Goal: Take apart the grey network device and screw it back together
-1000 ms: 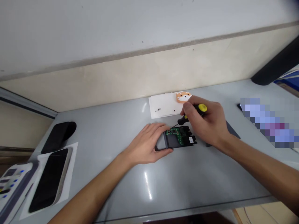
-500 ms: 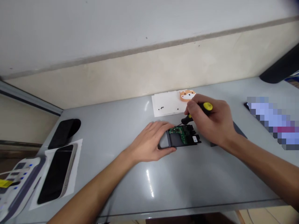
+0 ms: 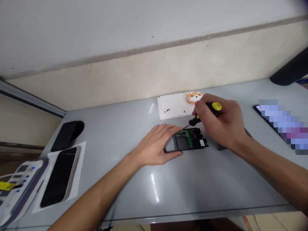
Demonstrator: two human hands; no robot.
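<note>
A small dark electronic device with an exposed green circuit board (image 3: 186, 138) lies on the grey table (image 3: 125, 195). My left hand (image 3: 157, 144) grips its left end, thumb along the near edge and fingers along the far edge. In my right hand (image 3: 218, 120) is a black and yellow screwdriver (image 3: 196, 120), tilted, its thin shaft reaching the board's far edge beside my left fingertips. Whether the tip sits in a screw is too small to tell. Behind the device, several tiny dark screws (image 3: 167, 110) lie on white paper (image 3: 172, 102).
An orange and white animal-face object (image 3: 193, 97) rests on the paper. A dark flat piece (image 3: 222, 147) lies partly under my right wrist. At left are a phone (image 3: 60, 176), a black object (image 3: 64, 136) and a power strip (image 3: 21, 189). A blurred-screen device (image 3: 284, 125) lies at right.
The view has shifted slightly. The screwdriver's handle has moved a little right with my right hand, and more of its shaft shows. My left hand keeps its grip on the device.
</note>
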